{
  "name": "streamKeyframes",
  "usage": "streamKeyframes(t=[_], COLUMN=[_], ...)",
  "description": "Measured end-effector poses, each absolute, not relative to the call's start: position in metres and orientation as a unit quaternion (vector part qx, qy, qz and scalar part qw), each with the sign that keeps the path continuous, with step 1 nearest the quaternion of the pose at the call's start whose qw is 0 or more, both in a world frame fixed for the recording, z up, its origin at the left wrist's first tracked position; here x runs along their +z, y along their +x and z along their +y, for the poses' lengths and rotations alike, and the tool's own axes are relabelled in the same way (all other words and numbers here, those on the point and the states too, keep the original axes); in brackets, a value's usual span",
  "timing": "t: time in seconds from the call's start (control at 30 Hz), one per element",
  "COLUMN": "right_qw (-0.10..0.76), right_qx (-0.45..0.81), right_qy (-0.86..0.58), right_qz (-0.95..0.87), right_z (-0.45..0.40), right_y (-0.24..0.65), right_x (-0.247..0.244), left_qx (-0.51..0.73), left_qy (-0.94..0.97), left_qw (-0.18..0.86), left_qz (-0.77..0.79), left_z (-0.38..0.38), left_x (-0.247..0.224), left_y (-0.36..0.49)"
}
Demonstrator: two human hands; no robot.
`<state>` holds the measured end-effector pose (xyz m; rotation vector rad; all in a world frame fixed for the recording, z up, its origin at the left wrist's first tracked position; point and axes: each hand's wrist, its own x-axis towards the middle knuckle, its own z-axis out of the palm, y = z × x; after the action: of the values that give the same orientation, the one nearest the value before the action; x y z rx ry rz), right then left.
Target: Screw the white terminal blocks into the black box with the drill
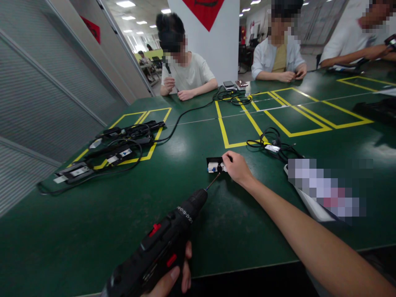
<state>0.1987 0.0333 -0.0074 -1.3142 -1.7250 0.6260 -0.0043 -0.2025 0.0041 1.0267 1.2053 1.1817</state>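
Note:
In the head view, my left hand (182,274) is wrapped round the grip of a black cordless drill (167,239) with red switches. The drill slants up to the right, and its long thin bit (213,181) ends at a small block with white, blue and black parts (213,167). Whether the tip touches the block, I cannot tell. My right hand (237,167) reaches in from the right, fingers closed on the block's right end and hiding it. A dark upright panel stands behind the white part.
Black cabled devices (123,148) lie inside yellow tape on the green table (185,148) at left. A coiled black cable (272,142) is beyond my right hand, a blurred-out flat object (312,198) nearer. Across the table sit several people, one person (188,70) holding a tool.

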Motion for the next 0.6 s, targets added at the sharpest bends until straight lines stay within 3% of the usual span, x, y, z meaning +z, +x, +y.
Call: streamKeyframes(t=[0.6], right_qw=[0.430], right_qx=[0.240], right_qy=[-0.526], right_qz=[-0.693], right_z=[0.0341], right_y=[0.1986], right_x=[-0.0091], left_qx=[0.500], left_qy=[0.433], left_qw=[0.549], left_qz=[0.511], left_z=[-0.2010], left_x=[0.0059], left_y=[-0.0027])
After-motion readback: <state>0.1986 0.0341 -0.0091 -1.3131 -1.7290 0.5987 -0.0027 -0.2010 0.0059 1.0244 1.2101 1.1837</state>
